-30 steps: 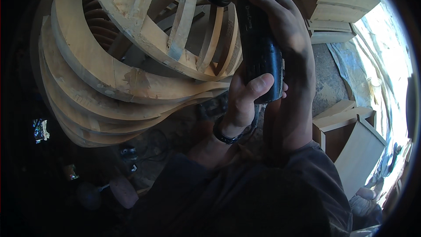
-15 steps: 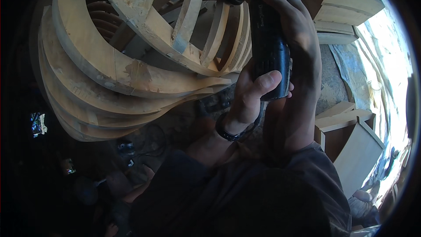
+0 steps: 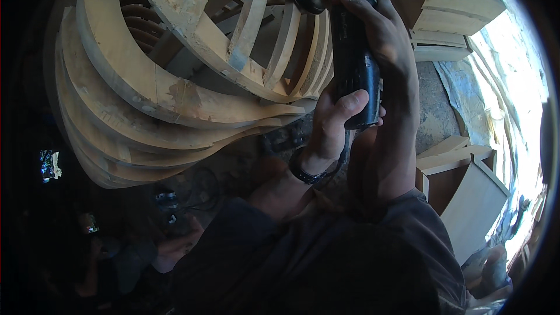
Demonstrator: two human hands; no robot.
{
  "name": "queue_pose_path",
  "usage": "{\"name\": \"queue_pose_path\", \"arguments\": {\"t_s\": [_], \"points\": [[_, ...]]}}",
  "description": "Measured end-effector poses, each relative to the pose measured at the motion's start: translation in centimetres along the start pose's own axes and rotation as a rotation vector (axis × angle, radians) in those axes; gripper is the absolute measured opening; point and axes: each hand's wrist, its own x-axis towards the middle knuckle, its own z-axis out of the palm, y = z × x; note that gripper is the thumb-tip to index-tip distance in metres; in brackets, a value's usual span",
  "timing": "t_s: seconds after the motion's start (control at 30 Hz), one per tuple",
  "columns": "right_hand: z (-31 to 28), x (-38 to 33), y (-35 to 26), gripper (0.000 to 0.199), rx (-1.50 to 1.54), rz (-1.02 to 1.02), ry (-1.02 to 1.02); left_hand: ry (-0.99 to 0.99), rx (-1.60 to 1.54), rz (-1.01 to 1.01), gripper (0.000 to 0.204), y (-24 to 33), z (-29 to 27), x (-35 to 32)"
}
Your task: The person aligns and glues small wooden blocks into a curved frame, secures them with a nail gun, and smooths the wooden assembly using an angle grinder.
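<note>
Both hands gripping the angle grinder point(image 3: 353, 52), disc at the curved wooden frame point(image 3: 175, 76).
Versus half a second ago: grinder sitting slightly lower, grip unchanged. Left hand point(image 3: 335, 119) fingers wrapping the tool's rear end, thumb lying across the body; right hand point(image 3: 382, 32) fingers clenching the upper body near the head. Both forearms reaching up, black wristband point(image 3: 303, 172) on the left wrist.

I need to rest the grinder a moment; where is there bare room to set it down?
Bare ground shows between the curved wooden frame and the stacked boards, beside the open wooden box. Both hands, left hand and right hand, grip the grinder. Lower left is dark and cluttered.
</note>
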Motion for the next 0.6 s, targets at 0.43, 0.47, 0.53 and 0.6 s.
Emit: {"name": "queue_pose_path", "arguments": {"t_s": [0.43, 0.47, 0.53, 0.6], "points": [[0.3, 0.5, 0.7, 0.062, 0.029, -0.04, 0.033, -0.025, 0.014, 0.02, 0.065, 0.3, 0.0, -0.2], [0.6, 0.4, 0.5, 0.062, 0.029, -0.04, 0.038, -0.028, 0.015, 0.016, 0.065, 0.4, -0.1, -0.2], [1.1, 0.2, -0.3, 0.046, 0.102, -0.021, -0.002, -0.033, -0.004, 0.056, 0.065, 0.6, -0.2, -0.3], [1.1, 0.0, -1.4, 0.046, 0.113, 0.02, 0.007, -0.03, -0.008, 0.039, 0.065, 1.0, 0.1, -0.2]]}}
